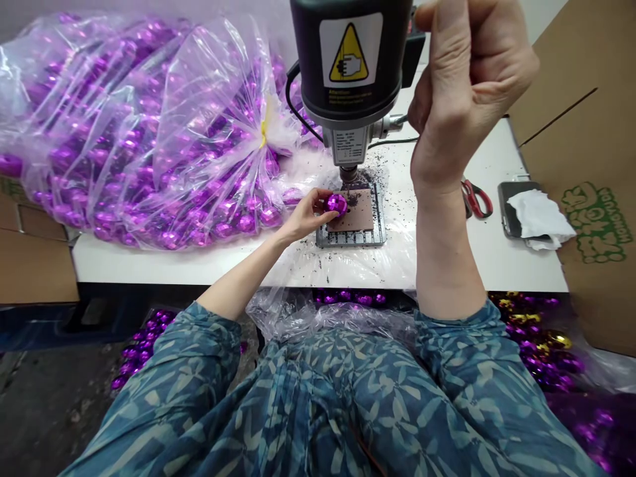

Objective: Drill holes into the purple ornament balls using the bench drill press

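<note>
My left hand pinches a shiny purple ball and holds it on the metal base plate of a bench drill press, just left of the drill tip. A brown pad lies on the plate beside the ball. My right hand is raised beside the press head, fingers closed round its feed lever, most of which is hidden by the hand.
A big clear bag of purple balls fills the table's left. Red-handled scissors and a phone under a tissue lie right. A cardboard box stands far right. More purple balls lie below the white table.
</note>
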